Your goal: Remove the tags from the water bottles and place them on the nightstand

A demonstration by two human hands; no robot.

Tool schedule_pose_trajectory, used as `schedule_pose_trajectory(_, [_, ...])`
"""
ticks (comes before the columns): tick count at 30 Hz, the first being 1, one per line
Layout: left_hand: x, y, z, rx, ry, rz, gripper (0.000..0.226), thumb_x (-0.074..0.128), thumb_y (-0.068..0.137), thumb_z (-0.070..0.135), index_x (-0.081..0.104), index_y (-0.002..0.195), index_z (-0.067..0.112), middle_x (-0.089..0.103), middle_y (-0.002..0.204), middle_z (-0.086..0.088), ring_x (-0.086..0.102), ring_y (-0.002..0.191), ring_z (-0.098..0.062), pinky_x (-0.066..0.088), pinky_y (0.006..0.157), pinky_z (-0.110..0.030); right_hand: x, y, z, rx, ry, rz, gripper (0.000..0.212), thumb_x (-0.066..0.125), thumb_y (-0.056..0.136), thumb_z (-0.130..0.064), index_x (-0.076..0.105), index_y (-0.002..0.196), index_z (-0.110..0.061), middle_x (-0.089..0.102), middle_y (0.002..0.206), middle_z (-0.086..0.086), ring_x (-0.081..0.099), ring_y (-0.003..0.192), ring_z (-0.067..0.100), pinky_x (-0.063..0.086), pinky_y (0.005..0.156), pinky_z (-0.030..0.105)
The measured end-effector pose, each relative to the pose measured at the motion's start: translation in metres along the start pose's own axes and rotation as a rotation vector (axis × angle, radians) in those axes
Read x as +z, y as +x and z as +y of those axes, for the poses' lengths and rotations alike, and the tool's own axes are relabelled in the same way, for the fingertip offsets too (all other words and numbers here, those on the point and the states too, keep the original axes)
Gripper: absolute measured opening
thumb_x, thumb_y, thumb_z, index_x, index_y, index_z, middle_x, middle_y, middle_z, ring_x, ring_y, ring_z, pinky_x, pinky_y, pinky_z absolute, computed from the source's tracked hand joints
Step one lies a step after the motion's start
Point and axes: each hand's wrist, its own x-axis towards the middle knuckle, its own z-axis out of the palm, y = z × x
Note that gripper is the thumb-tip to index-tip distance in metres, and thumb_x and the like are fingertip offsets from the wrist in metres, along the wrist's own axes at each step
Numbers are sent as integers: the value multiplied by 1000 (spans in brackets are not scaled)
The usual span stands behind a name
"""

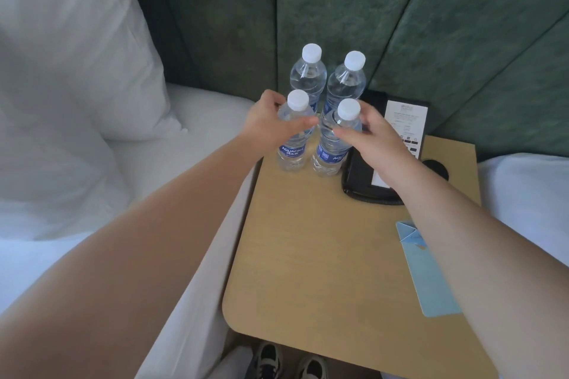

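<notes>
Right now four water bottles stand close together at the back of the wooden nightstand (308, 255), all upright w/ white caps on. The left hand (271, 123) is wrapped around the front left bottle (292, 138), thumb across the front, fingers behind. The right hand (378, 138) is beside the front right bottle (332, 144), fingers curved and touching it near the top; can't tell if it's a tight hold. The back left bottle (308, 77) and back right bottle (348, 83) stand free. No tags show on any bottle necks. Blue tags (431, 280) lie flat on the nightstand's right side, partly under the right arm. A black folder (360, 175) w/ a white card (406, 120) sits just right of the bottles. White pillow (77, 55) is on the left.
</notes>
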Motion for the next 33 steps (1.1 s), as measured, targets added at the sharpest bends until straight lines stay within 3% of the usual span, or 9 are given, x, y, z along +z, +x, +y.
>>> schedule_pose_trajectory(2, [1, 2, 0, 0, 7, 26, 71, 82, 62, 54, 50, 117, 23, 56, 111, 7, 55, 99, -11, 45, 76, -26, 1, -1, 1, 3, 2, 22, 52, 73, 78, -30, 52, 126, -32, 64, 116, -13, 60, 105, 7, 49, 90, 30])
schedule_pose_trajectory(5, [3, 4, -1, 22, -9, 29, 61, 83, 65, 49, 53, 114, 26, 57, 108, 11, 56, 99, -8, 45, 80, -25, 7, -2, 0, -11, -66, 157, 46, 77, 73, -41, 51, 110, -34, 62, 96, -19, 59, 86, -6, 42, 66, 16])
schedule_pose_trajectory(7, [5, 5, 1, 24, -41, 48, 59, 84, 65, 47, 51, 109, 27, 55, 102, 17, 54, 93, 0, 42, 72, -18, 12, -1, 0, -4, -62, 225, 46, 77, 72, -44, 49, 107, -34, 59, 89, -20, 56, 80, -8, 38, 61, 14])
schedule_pose_trajectory(10, [9, 8, 5, 16, -62, 74, 59, 84, 64, 47, 50, 108, 25, 56, 102, 15, 53, 90, 3, 42, 68, -16, 16, 5, -1, 1, -43, 282, 47, 78, 72, -43, 50, 107, -30, 58, 88, -20, 55, 80, -7, 38, 60, 15])
schedule_pose_trajectory(16, [16, 12, 10, 22, -61, 99, 59, 83, 67, 46, 51, 109, 21, 60, 104, 9, 56, 89, 0, 49, 75, -24, 13, 18, -3, -5, -52, 342, 51, 78, 71, -42, 51, 110, -25, 59, 94, -13, 57, 85, 2, 40, 62, 19])
schedule_pose_trajectory(24, [24, 13, 12, 27, -109, 119, 59, 81, 72, 42, 54, 120, 20, 62, 115, 7, 60, 104, -11, 51, 86, -30, 21, 23, -1, 17, -71, 438, 57, 78, 67, -50, 46, 105, -22, 59, 104, 0, 58, 88, 15, 34, 56, 18])
schedule_pose_trajectory(28, [25, 9, 13, 24, -79, 126, 66, 76, 75, 46, 50, 131, 23, 60, 123, 7, 57, 113, -12, 44, 84, -24, 18, 20, -2, 55, -87, 375, 65, 76, 70, -51, 45, 120, -22, 59, 115, 1, 58, 97, 18, 39, 66, 25])
schedule_pose_trajectory(31, [21, -1, 19, -30, 22, 81, 89, 70, 78, 54, 31, 148, 18, 46, 146, 0, 44, 132, -19, 37, 94, -27, 12, 7, -6, 56, -72, 284, 76, 72, 74, -51, 39, 136, -21, 58, 127, 0, 56, 113, 18, 42, 85, 29])
schedule_pose_trajectory(33, [16, -15, 27, -48, 92, 77, 91, 65, 81, 57, 25, 151, 15, 40, 151, -3, 41, 135, -22, 34, 94, -27, 7, -7, -15, 50, -100, 265, 76, 67, 79, -52, 37, 140, -21, 53, 135, 0, 51, 121, 18, 37, 91, 27])
